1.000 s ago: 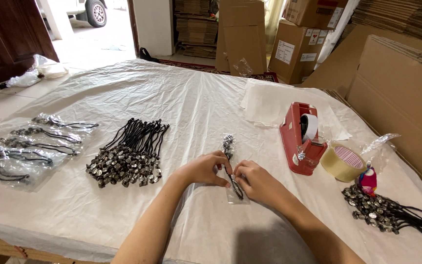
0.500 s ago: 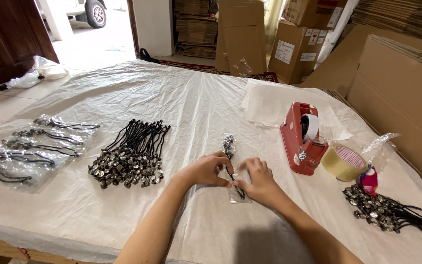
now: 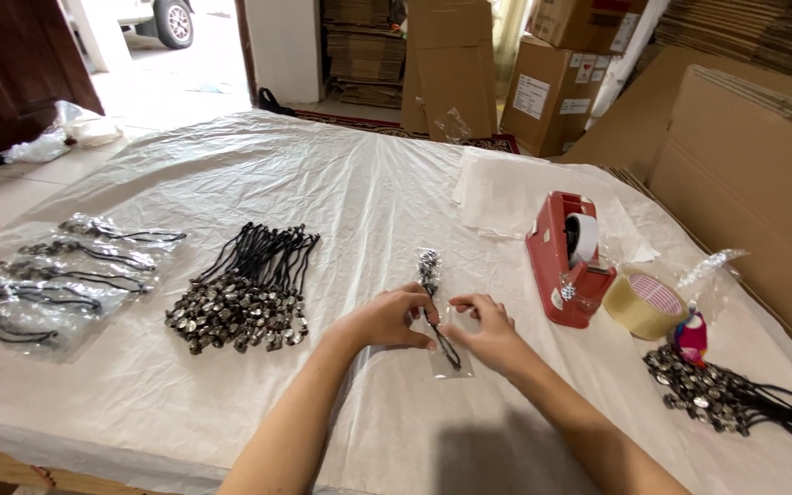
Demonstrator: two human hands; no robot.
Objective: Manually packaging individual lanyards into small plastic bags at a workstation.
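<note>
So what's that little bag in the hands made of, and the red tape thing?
The little bag looks like thin clear plastic: glossy, and the black cord shows through. The red tape dispenser seems to be hard moulded plastic, smooth with a slight shine, though that is hard to confirm.

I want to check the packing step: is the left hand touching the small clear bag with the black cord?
Touching. In the head view, the left hand has its fingertips on the upper part of the small clear bag, with no gap visible.

Red tape dispenser [image 3: 568, 261]; tape roll [image 3: 645, 304]; cardboard boxes [image 3: 552, 87]
</note>
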